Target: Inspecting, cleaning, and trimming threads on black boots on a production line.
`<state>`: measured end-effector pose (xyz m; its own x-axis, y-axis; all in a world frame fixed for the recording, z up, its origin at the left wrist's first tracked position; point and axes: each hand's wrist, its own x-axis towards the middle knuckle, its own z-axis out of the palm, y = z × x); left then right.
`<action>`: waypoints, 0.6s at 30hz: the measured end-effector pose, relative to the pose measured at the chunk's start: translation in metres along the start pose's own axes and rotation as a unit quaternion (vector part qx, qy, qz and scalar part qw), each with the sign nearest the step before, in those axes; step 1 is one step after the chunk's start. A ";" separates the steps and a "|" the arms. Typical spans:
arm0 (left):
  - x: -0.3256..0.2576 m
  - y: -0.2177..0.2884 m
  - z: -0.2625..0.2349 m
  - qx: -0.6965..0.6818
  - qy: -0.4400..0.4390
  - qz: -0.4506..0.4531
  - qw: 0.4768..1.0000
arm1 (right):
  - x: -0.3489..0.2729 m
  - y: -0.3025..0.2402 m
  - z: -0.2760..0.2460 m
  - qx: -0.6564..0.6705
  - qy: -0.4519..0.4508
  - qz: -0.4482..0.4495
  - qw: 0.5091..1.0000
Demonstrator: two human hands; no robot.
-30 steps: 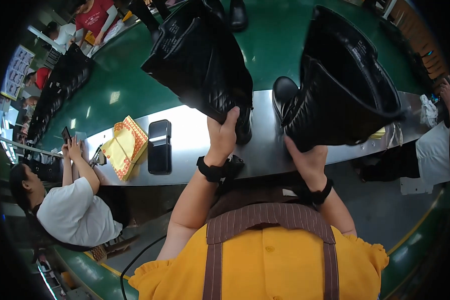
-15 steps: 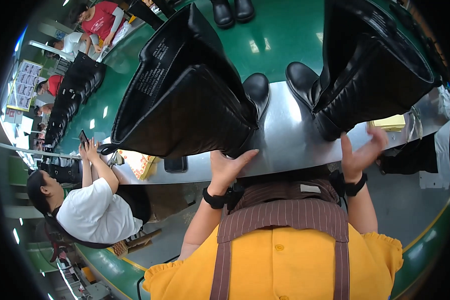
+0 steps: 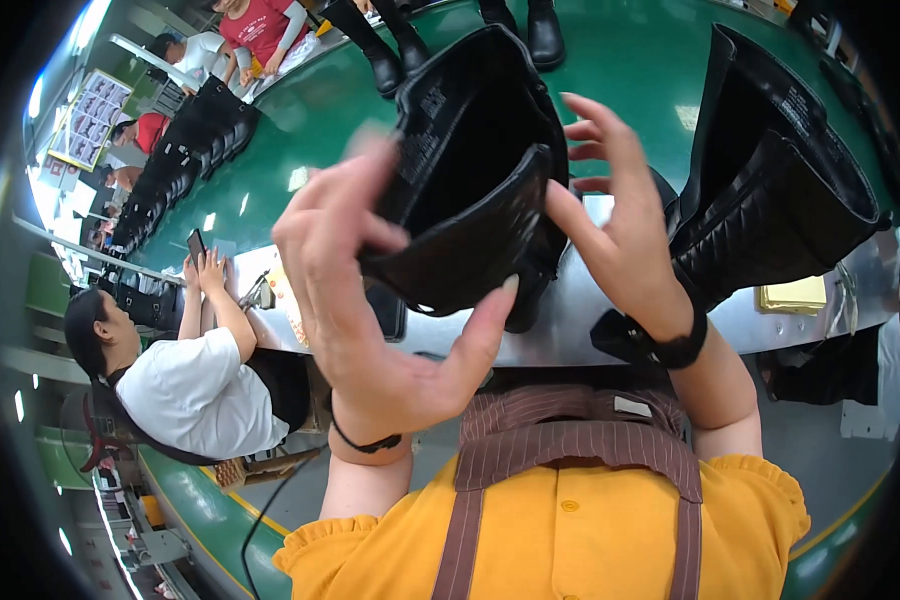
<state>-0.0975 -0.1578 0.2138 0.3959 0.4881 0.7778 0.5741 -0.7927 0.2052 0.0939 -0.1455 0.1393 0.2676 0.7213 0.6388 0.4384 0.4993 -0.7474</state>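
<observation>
Two hands on one tall black boot (image 3: 480, 190) above the counter (image 3: 570, 320): left hand (image 3: 370, 300) clamps its floppy shaft, right hand (image 3: 620, 230) open, fingertips steadying. Soft leather, probably best gripped mid-shaft.

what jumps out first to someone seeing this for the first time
A tall black boot fills the centre, raised close to the camera, with the left hand gripping its shaft and the right hand open beside it. A second black boot stands to the right on the metal bench.
</observation>
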 end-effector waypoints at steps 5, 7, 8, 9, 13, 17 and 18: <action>-0.011 -0.013 -0.017 -0.296 0.008 0.068 0.953 | 0.012 0.036 0.012 -0.129 -0.145 0.013 0.981; -0.018 -0.035 -0.021 -0.453 -0.048 0.142 0.879 | 0.015 0.055 0.013 0.043 -0.184 0.087 0.978; -0.022 -0.042 -0.014 -0.504 -0.026 0.165 0.847 | 0.017 0.061 0.015 0.128 -0.162 0.026 0.978; -0.026 -0.047 -0.009 -0.552 -0.004 0.186 0.813 | 0.019 0.060 0.015 0.142 -0.153 0.010 0.978; -0.028 -0.045 -0.007 -0.540 0.003 0.164 0.825 | 0.021 0.061 0.013 0.135 -0.170 0.023 0.976; -0.032 -0.027 -0.004 -0.483 0.053 0.111 0.867 | 0.017 0.056 0.011 0.070 -0.170 0.025 0.983; -0.034 -0.020 -0.003 -0.428 0.096 0.067 0.896 | 0.015 0.051 0.012 0.069 -0.169 0.027 0.983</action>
<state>-0.1241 -0.1594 0.1852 0.2422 0.3611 0.9005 -0.2626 -0.8691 0.4191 0.1097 -0.1033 0.1092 -0.0238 0.8552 0.5177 0.3037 0.4996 -0.8113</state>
